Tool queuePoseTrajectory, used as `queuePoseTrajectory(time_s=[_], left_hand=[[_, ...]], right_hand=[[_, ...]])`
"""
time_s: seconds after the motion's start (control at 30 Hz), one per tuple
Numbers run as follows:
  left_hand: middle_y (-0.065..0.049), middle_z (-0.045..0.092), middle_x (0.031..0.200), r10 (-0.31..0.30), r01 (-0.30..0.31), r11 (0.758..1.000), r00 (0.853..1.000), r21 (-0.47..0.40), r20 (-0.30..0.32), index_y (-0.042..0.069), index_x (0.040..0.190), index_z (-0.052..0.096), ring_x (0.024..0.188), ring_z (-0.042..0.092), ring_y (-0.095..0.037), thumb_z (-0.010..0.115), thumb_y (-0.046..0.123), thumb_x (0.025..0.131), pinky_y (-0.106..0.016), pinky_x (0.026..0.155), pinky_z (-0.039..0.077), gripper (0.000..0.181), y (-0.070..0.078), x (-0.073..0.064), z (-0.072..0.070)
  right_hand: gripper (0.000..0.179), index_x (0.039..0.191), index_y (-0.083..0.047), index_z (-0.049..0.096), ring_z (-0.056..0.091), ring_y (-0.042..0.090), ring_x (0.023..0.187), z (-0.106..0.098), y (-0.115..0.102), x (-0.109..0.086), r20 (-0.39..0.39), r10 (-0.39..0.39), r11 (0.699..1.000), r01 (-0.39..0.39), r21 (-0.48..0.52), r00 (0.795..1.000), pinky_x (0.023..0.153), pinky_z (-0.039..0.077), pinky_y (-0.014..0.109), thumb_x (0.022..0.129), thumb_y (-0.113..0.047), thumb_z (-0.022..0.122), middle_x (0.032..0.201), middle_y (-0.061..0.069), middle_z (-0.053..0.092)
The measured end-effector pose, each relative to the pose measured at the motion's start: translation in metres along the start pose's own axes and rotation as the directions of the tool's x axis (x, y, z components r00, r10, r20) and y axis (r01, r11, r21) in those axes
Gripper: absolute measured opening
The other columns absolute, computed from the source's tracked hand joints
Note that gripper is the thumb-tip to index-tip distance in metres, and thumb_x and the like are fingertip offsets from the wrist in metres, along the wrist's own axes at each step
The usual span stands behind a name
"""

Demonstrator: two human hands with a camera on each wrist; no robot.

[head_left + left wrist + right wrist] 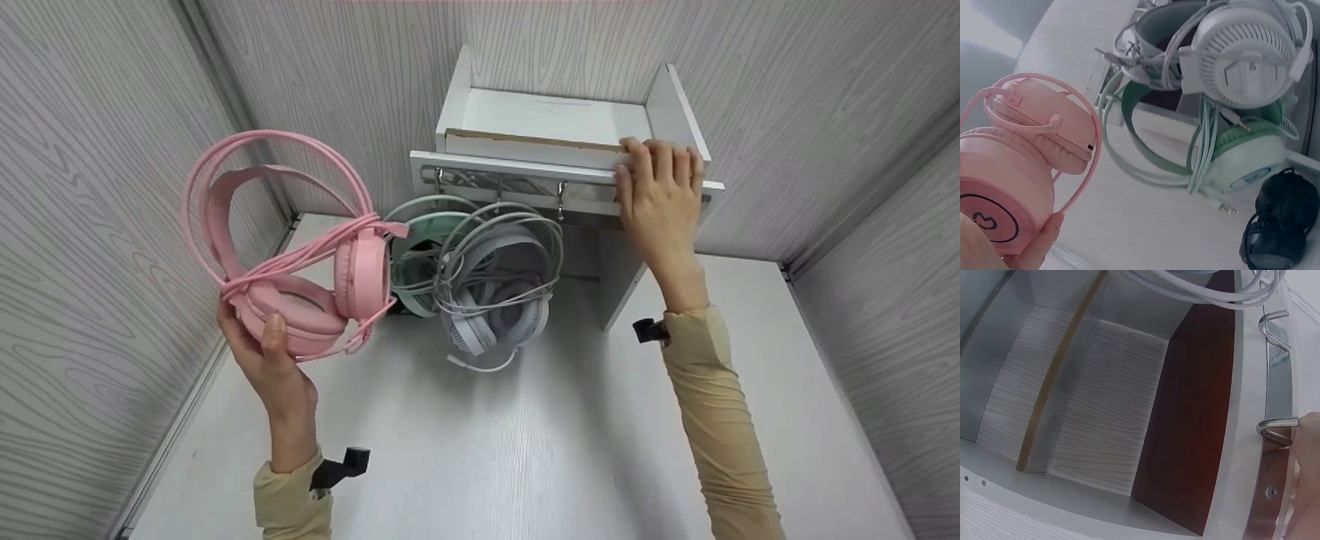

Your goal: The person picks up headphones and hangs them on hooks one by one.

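Note:
My left hand [281,375] holds a pink headset [367,274] by its lower ear cup, left of the rack; its cable is wound around it. In the left wrist view, fingers and thumb press around the cup of the pink headset [1005,163]. My right hand [664,206] grips the front board [517,166] of a white shelf rack near its right end, fingers bent over the top edge. Metal hooks [561,199] line that board. A light grey headset [469,330] and a green headset [420,225] hang under it at the left.
A black headset [1275,242] shows beyond the green one in the left wrist view. The rack's side panel [626,270] comes down to the white tabletop [487,450]. Wood-grain walls [105,225] enclose the left, back and right.

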State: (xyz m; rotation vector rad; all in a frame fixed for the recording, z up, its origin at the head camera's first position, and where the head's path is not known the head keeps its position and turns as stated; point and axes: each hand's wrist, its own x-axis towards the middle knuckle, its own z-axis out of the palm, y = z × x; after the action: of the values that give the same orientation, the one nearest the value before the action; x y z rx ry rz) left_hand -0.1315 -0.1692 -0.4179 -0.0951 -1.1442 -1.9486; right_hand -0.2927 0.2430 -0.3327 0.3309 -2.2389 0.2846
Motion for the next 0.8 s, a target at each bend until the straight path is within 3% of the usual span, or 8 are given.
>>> queuePoseTrajectory(time_s=[0.43, 0.53, 0.67, 0.8], left_hand=[[-0.017, 0.028, 0.154, -0.05, 0.054, 0.998, 0.993, -0.033, 0.11, 0.002, 0.159, 0.019, 0.133, 0.035, -0.034, 0.054, 0.013, 0.083, -0.035, 0.109, 0.043, 0.085, 0.009, -0.019, 0.033], [-0.017, 0.032, 0.152, -0.064, 0.07, 0.997, 0.988, -0.041, 0.139, -0.001, 0.158, 0.021, 0.131, 0.038, -0.033, 0.053, 0.012, 0.082, -0.034, 0.107, 0.044, 0.084, 0.011, -0.025, 0.042], [-0.018, 0.037, 0.146, -0.083, 0.088, 0.996, 0.977, -0.021, 0.196, -0.002, 0.156, 0.024, 0.125, 0.043, -0.031, 0.052, 0.012, 0.081, -0.03, 0.103, 0.047, 0.081, 0.011, -0.034, 0.052], [-0.017, 0.036, 0.147, -0.087, 0.089, 0.996, 0.957, 0.006, 0.276, -0.001, 0.156, 0.022, 0.126, 0.042, -0.031, 0.053, 0.015, 0.081, -0.03, 0.105, 0.046, 0.083, 0.008, -0.043, 0.062]], right_hand=[[0.043, 0.141, -0.015, 0.05, 0.044, 0.037, 0.127, -0.003, 0.005, -0.001, 0.044, -0.043, 0.999, 0.044, -0.027, 0.998, 0.119, 0.019, 0.052, 0.111, -0.04, 0.032, 0.132, 0.016, 0.053], [0.044, 0.143, -0.016, 0.048, 0.044, 0.037, 0.127, -0.006, 0.009, -0.002, 0.059, -0.062, 0.998, 0.064, -0.029, 0.996, 0.118, 0.02, 0.052, 0.111, -0.04, 0.032, 0.133, 0.015, 0.053], [0.043, 0.147, -0.019, 0.046, 0.045, 0.035, 0.126, -0.011, 0.015, -0.003, 0.08, -0.099, 0.995, 0.101, -0.025, 0.992, 0.117, 0.022, 0.05, 0.111, -0.04, 0.034, 0.134, 0.013, 0.053], [0.044, 0.151, -0.021, 0.044, 0.046, 0.034, 0.128, -0.017, 0.021, -0.003, 0.108, -0.138, 0.99, 0.14, -0.014, 0.985, 0.115, 0.024, 0.051, 0.11, -0.037, 0.037, 0.138, 0.011, 0.053]])
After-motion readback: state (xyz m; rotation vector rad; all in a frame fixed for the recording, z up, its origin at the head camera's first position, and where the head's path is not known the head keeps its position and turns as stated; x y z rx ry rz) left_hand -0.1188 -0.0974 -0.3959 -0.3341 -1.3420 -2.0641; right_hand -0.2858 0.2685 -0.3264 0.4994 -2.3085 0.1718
